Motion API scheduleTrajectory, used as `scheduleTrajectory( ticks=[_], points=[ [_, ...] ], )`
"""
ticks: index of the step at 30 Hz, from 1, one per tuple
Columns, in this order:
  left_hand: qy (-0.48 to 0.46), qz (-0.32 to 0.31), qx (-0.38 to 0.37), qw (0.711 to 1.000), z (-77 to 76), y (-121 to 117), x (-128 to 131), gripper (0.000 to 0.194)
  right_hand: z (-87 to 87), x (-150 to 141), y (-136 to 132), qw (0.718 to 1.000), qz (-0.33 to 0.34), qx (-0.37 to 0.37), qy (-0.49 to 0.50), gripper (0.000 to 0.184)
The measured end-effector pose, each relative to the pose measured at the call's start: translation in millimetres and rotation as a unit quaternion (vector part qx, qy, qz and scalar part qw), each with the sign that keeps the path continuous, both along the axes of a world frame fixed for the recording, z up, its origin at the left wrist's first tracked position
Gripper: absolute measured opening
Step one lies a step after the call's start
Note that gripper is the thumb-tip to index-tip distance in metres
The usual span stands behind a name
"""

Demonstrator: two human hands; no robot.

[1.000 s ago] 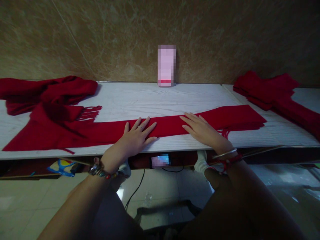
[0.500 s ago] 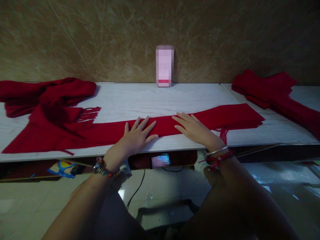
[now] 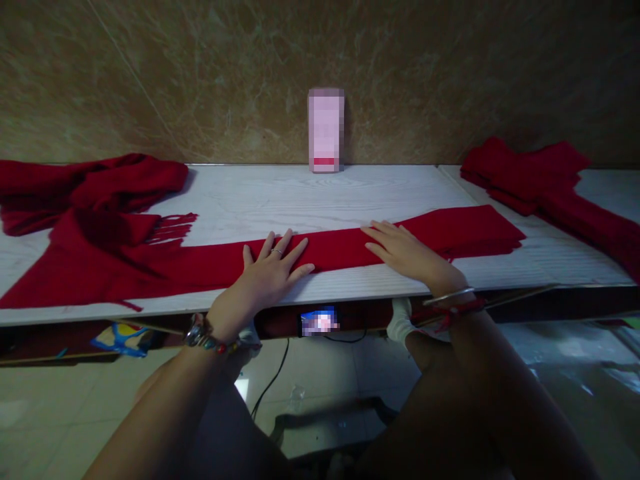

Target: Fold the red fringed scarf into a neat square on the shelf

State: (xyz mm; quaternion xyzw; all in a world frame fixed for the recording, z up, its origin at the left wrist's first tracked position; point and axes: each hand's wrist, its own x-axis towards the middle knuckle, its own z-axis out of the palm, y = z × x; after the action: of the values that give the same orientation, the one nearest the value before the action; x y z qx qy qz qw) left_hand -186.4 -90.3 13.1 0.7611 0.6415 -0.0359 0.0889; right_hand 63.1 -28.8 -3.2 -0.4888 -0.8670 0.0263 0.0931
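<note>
A long red scarf [image 3: 340,248] lies stretched along the front of the white table [image 3: 310,197]. My left hand [image 3: 273,267] rests flat on it near the middle, fingers spread, a ring on one finger. My right hand [image 3: 407,252] lies flat on the scarf a little to the right, fingers stretched out. The scarf's right end [image 3: 480,227] is folded over; its left part runs under a heap of red scarves [image 3: 95,200] with a fringe showing.
A pile of folded red scarves [image 3: 540,177] sits at the back right. A blurred pink upright object [image 3: 326,130] leans on the marble wall. Below the table edge are a lit phone [image 3: 320,321], a cable and my knees.
My right hand slid left along the scarf, then back to the right. The fringe hanging at the right front edge is no longer seen. My left hand stayed almost in place.
</note>
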Motion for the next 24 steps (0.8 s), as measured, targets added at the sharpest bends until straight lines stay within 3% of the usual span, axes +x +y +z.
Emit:
scheduleTrajectory(
  ticks=[3, 8, 11, 14, 20, 24],
  points=[
    [0.01, 0.013, -0.012, 1.0, 3.7, -1, 7, 0.055, 4.3, 2, 1, 0.998, -0.021, 0.042, 0.039, 0.046],
    [0.008, -0.043, -0.001, 0.999, 6.1, 2, 22, 0.05, 5.1, -39, -16, 0.997, 0.062, 0.035, 0.037, 0.047],
    [0.009, -0.064, -0.011, 0.998, 5.5, 4, 24, 0.051, -1.9, -47, -18, 0.997, 0.069, 0.026, 0.002, 0.047],
    [0.014, -0.063, -0.018, 0.998, 5.8, 4, 23, 0.05, -8.2, -24, -12, 0.999, 0.028, 0.039, -0.017, 0.047],
    [0.012, -0.053, -0.036, 0.998, 7.8, 1, 23, 0.05, -7.3, 41, -10, 0.985, -0.128, 0.109, -0.026, 0.046],
    [-0.001, -0.057, -0.02, 0.998, 6.7, 3, 28, 0.051, -2.9, 36, -17, 0.984, -0.115, 0.134, 0.016, 0.046]
  ],
)
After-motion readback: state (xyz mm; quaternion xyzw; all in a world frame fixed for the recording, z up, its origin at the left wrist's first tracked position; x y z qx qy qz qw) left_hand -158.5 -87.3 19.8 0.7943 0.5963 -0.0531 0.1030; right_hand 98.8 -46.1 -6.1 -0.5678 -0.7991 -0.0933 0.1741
